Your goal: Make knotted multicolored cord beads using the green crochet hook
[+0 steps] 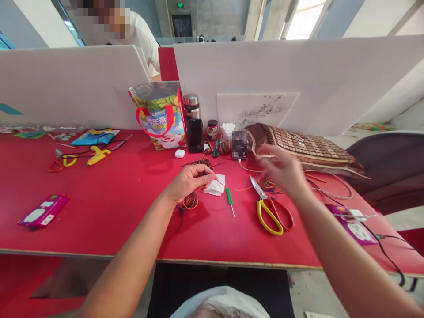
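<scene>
My left hand is closed in a pinch on a thin red wire just above the red table. Under it lie a coil of coloured wires and a white piece of paper. My right hand is raised over a tangle of coloured wires, blurred by motion, with its fingers loosely spread. A green screwdriver and yellow and red scissors lie between the two hands.
A printed paper bag, a metal flask, a black box and a small jar stand at the back. A yellow glue gun lies left, a woven mat right. A person sits behind the white divider.
</scene>
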{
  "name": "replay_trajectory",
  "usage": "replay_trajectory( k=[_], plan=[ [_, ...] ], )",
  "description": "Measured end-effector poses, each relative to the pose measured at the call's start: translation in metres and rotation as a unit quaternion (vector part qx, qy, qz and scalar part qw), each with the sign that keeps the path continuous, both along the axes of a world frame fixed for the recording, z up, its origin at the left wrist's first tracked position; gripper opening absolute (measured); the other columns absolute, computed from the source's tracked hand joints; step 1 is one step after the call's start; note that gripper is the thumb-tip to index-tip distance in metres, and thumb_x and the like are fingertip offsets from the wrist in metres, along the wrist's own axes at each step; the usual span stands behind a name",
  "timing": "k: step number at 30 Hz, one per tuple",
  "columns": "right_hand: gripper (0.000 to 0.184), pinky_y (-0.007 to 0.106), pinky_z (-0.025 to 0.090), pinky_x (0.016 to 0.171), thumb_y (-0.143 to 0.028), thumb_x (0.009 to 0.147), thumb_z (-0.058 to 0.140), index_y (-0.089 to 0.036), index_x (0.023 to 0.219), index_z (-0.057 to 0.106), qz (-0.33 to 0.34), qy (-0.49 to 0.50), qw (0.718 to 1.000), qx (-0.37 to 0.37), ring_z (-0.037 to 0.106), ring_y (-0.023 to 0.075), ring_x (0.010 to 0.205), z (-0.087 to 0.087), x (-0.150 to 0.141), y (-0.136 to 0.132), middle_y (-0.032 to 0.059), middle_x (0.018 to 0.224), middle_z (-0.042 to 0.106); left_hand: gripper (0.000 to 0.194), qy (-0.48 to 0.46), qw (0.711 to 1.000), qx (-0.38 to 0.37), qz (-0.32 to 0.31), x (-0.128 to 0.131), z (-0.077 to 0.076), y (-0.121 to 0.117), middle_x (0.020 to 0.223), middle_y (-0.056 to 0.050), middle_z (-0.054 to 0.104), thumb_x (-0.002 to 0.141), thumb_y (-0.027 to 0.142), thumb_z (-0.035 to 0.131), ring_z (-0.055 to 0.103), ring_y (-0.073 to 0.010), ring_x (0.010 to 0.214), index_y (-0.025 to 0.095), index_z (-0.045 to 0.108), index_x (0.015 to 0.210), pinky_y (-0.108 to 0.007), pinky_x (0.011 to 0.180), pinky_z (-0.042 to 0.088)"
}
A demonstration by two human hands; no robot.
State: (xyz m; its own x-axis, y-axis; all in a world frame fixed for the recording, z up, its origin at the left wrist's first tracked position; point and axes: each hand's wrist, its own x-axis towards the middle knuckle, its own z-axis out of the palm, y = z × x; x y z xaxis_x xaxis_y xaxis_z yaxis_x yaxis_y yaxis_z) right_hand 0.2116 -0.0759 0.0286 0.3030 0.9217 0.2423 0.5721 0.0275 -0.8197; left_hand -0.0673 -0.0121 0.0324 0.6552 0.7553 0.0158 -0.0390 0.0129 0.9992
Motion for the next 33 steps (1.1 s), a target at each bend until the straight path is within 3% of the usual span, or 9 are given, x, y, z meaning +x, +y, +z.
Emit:
replay_trajectory(
  k=[3, 5, 10, 12, 15, 19, 25, 30, 33],
  plan=[
    [0.053, 0.035, 0.054, 0.054, -0.058, 0.081, 0.07, -0.021, 0.119, 0.069, 0.262, 0.2, 0.937, -0.119, 0.067, 0.0206, 0.06, -0.001, -0.067, -0.007, 0.0091, 0.092, 0.076, 0.034, 0.014, 1.0, 0.004, -0.024, 0.012, 0.004, -0.005, 0.061, 0.001, 0.06, 0.077, 0.044, 0.083, 0.052, -0.0104, 0.058, 0.013, 0.07, 0.082, -0.024, 0.057, 0.039],
    [0.042, 0.033, 0.054, 0.057, -0.058, 0.078, 0.073, -0.02, 0.095, 0.073, 0.302, 0.223, 0.917, -0.133, 0.065, 0.0186, 0.057, -0.002, -0.08, -0.007, 0.0054, 0.076, 0.073, 0.034, 0.019, 1.0, 0.007, -0.021, 0.01, 0.007, -0.006, 0.062, 0.001, 0.06, 0.077, 0.045, 0.083, 0.052, -0.0104, 0.058, 0.013, 0.071, 0.082, -0.025, 0.058, 0.039],
    [0.028, 0.032, 0.048, 0.057, -0.043, 0.081, 0.067, -0.016, 0.083, 0.076, 0.002, 0.031, 0.997, -0.066, 0.059, 0.0191, 0.056, -0.006, 0.012, 0.008, 0.0031, 0.059, 0.064, 0.033, 0.008, 0.999, -0.004, 0.032, -0.016, 0.006, -0.003, 0.059, 0.001, 0.058, 0.075, 0.043, 0.085, 0.05, -0.0087, 0.054, 0.013, 0.071, 0.079, -0.023, 0.054, 0.037],
    [0.025, 0.038, 0.051, 0.07, -0.034, 0.085, 0.061, -0.015, 0.084, 0.077, -0.175, -0.11, 0.977, -0.061, 0.067, 0.0259, 0.072, -0.004, 0.054, 0.013, 0.0095, 0.07, 0.07, 0.034, 0.0, 0.999, -0.012, 0.043, -0.022, 0.004, -0.002, 0.06, 0.001, 0.058, 0.074, 0.043, 0.086, 0.051, -0.0087, 0.054, 0.013, 0.07, 0.078, -0.022, 0.054, 0.037],
    [0.036, 0.047, 0.05, 0.089, -0.031, 0.086, 0.062, -0.011, 0.113, 0.075, -0.225, -0.159, 0.96, -0.055, 0.069, 0.0352, 0.098, 0.0, 0.071, 0.011, 0.0181, 0.092, 0.075, 0.033, -0.009, 0.999, -0.015, 0.03, -0.017, 0.003, -0.001, 0.059, 0.001, 0.059, 0.074, 0.041, 0.085, 0.052, -0.0088, 0.054, 0.012, 0.07, 0.078, -0.023, 0.055, 0.039],
    [0.056, 0.038, 0.055, 0.066, -0.043, 0.085, 0.067, -0.016, 0.134, 0.065, -0.002, -0.034, 0.999, -0.036, 0.07, 0.0254, 0.07, 0.002, 0.005, -0.005, 0.0117, 0.09, 0.076, 0.03, -0.014, 1.0, -0.013, -0.006, 0.004, 0.002, -0.003, 0.058, 0.002, 0.058, 0.077, 0.04, 0.083, 0.051, -0.0091, 0.055, 0.013, 0.07, 0.08, -0.023, 0.055, 0.038],
    [0.033, 0.03, 0.051, 0.055, -0.041, 0.085, 0.066, -0.017, 0.107, 0.073, 0.284, 0.132, 0.946, -0.087, 0.065, 0.0176, 0.055, -0.01, -0.072, -0.009, 0.0042, 0.073, 0.073, 0.031, 0.01, 0.999, -0.006, -0.049, 0.019, 0.004, -0.011, 0.063, 0.0, 0.061, 0.077, 0.041, 0.083, 0.053, -0.0093, 0.057, 0.012, 0.071, 0.08, -0.023, 0.056, 0.04],
    [0.023, 0.032, 0.047, 0.06, -0.036, 0.086, 0.065, -0.016, 0.081, 0.075, 0.022, -0.033, 0.999, -0.026, 0.06, 0.0184, 0.058, -0.012, 0.01, 0.007, 0.0039, 0.063, 0.068, 0.033, 0.035, 0.999, 0.0, 0.005, -0.009, 0.005, -0.007, 0.058, 0.001, 0.059, 0.077, 0.043, 0.083, 0.051, -0.009, 0.054, 0.013, 0.071, 0.08, -0.022, 0.055, 0.038],
    [0.019, 0.037, 0.049, 0.073, -0.025, 0.087, 0.064, -0.013, 0.09, 0.078, -0.181, -0.123, 0.975, -0.029, 0.066, 0.0242, 0.072, -0.002, 0.061, 0.01, 0.01, 0.072, 0.072, 0.032, 0.031, 0.999, 0.006, 0.025, -0.021, 0.006, -0.002, 0.059, 0.002, 0.059, 0.076, 0.042, 0.083, 0.051, -0.0089, 0.055, 0.013, 0.071, 0.08, -0.022, 0.055, 0.038]
  ],
)
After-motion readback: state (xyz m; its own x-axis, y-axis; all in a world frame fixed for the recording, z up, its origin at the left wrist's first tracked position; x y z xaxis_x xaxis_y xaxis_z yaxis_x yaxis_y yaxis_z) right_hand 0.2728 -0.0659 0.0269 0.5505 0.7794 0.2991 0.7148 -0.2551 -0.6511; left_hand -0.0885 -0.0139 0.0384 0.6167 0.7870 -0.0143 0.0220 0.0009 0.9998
